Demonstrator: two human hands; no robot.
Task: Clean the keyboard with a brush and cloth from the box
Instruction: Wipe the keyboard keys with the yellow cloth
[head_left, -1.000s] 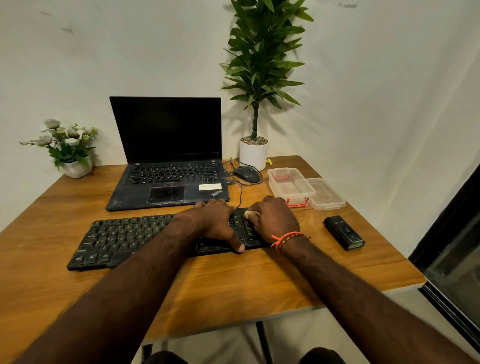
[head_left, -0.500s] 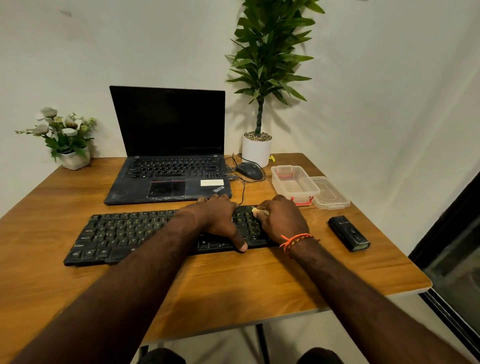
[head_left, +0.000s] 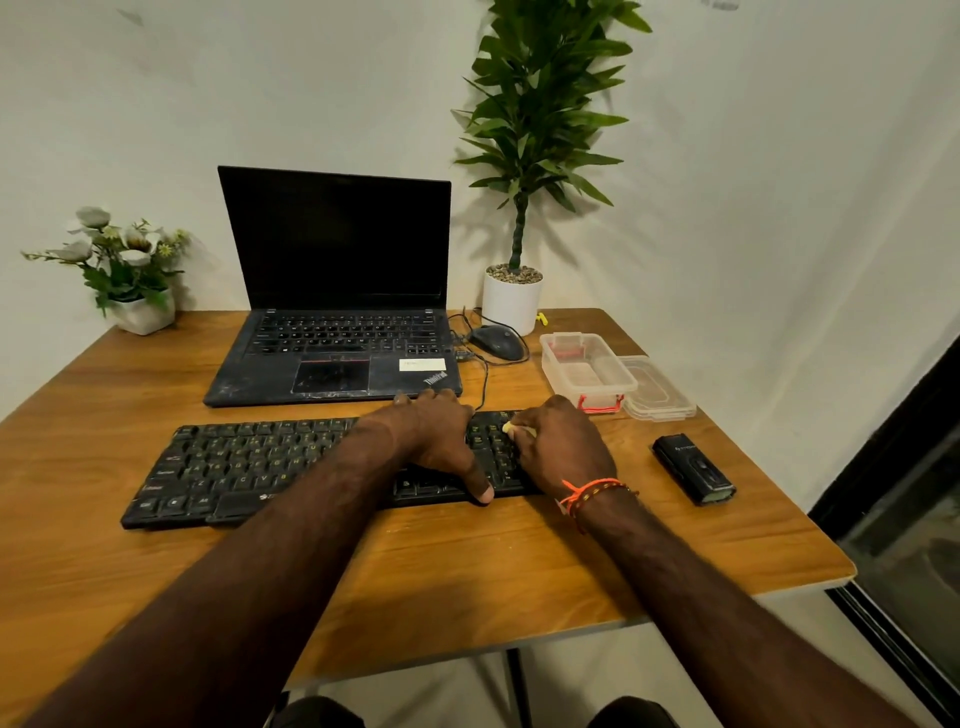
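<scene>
Both hands on keyboard (head_left: 270, 467): left hand (head_left: 441, 441) laid flat, steadying; right hand (head_left: 561, 447) pinching small pale item, unidentifiable. Box (head_left: 587, 371) opened; cleaning judged midway.

We see two bare forearms, no sleeves anywhere along them. On the right wrist sits a thin orange-red thread bracelet (head_left: 592, 493), braided cords with a small knot and loose ends. The left hand (head_left: 441, 441) and right hand (head_left: 563, 447) wear no rings or gloves that we can make out.
</scene>
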